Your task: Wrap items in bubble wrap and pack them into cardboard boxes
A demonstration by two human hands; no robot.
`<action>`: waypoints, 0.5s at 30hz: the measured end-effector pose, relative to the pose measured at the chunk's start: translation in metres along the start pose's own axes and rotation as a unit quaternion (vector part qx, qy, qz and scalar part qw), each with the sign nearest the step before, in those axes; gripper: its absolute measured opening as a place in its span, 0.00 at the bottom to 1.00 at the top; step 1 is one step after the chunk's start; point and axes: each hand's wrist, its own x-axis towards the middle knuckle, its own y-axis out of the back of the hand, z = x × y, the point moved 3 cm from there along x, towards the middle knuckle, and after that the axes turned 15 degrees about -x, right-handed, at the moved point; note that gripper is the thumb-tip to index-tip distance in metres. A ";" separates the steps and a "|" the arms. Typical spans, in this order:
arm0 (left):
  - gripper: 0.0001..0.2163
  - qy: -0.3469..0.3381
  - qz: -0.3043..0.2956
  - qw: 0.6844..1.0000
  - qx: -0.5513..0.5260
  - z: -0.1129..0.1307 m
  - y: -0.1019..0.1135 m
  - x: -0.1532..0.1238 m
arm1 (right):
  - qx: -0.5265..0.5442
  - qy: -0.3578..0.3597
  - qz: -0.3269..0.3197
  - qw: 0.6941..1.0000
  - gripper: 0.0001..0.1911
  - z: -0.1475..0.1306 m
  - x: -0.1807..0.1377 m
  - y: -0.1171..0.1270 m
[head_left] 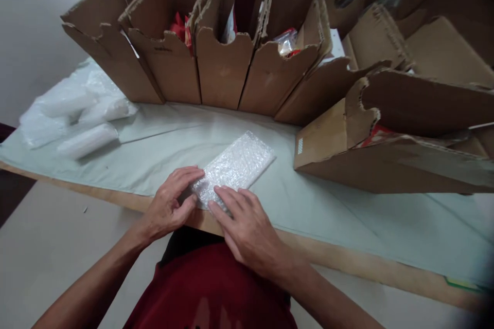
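Note:
A flat, rectangular pouch of clear bubble wrap (239, 162) lies slantwise on the pale green cloth, its near end close to the table's front edge. At its left side is my left hand (172, 200), fingertips and thumb touching the edge but held apart. My right hand (247, 223) rests over the near right corner, with its fingers stretched out on the plastic. Whether anything is inside the wrap I cannot tell.
Several open cardboard bins (224, 69) stand in a row behind, holding packets and bottles. Another cardboard bin (386, 164) juts forward at right. Bubble-wrapped rolls (87, 141) and a heap of clear plastic (65, 105) lie at left. The wooden table edge (328, 252) runs in front.

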 end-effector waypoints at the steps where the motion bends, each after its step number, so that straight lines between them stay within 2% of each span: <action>1: 0.25 0.002 -0.003 1.000 0.004 0.001 0.001 -0.003 | -0.005 -0.003 -0.004 1.000 0.28 -0.004 0.004 -0.005; 5: 0.30 0.002 -0.030 0.999 0.031 0.004 0.005 -0.014 | 0.012 -0.043 0.058 0.997 0.20 -0.001 0.009 -0.015; 9: 0.35 -0.007 -0.067 0.996 0.050 0.010 0.006 -0.016 | 0.190 -0.118 0.123 0.967 0.15 0.013 -0.001 -0.006; 12: 0.36 -0.044 -0.101 0.993 0.047 0.017 -0.004 -0.012 | 0.310 -0.195 0.098 0.925 0.13 0.024 -0.014 0.002; 15: 0.33 -0.071 -0.116 0.990 0.033 0.018 -0.021 -0.008 | 0.382 -0.252 0.069 0.886 0.12 0.033 -0.027 0.004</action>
